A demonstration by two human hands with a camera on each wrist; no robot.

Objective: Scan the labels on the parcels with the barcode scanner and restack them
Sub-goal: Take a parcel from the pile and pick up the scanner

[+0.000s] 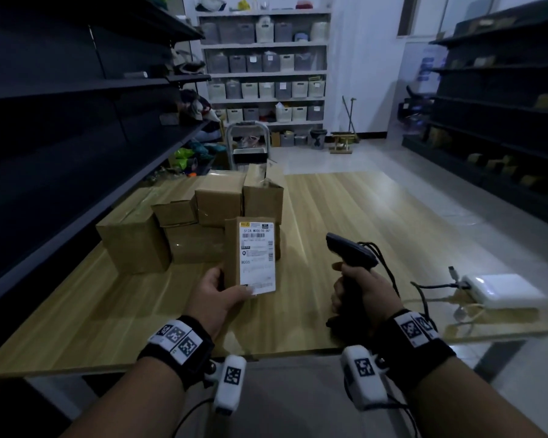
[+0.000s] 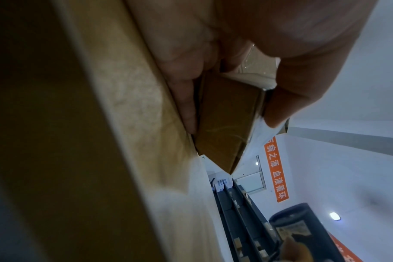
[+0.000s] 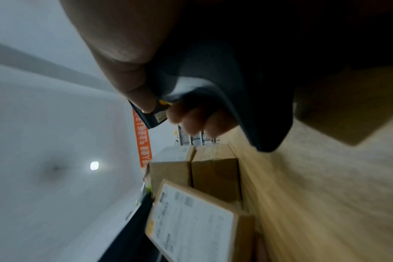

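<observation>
My left hand (image 1: 225, 289) grips a small cardboard parcel (image 1: 231, 248) by its lower end and holds it upright above the table, its white shipping label (image 1: 256, 257) facing me. The left wrist view shows the thumb (image 2: 278, 104) and fingers pinching the parcel's (image 2: 227, 120) edge. My right hand (image 1: 358, 289) grips the handle of a black barcode scanner (image 1: 351, 249), its head raised and pointing left toward the label. In the right wrist view the scanner (image 3: 213, 74) fills the top and the labelled parcel (image 3: 191, 223) lies below. Several more cardboard parcels (image 1: 184, 226) stand stacked at the table's left.
The wooden table (image 1: 345, 210) holds a white box (image 1: 503, 290) with cables at the right edge. Dark shelving (image 1: 60, 121) runs along the left, more dark shelves (image 1: 500, 105) on the right. A hand trolley (image 1: 249, 143) stands behind the parcels, white shelves with bins beyond.
</observation>
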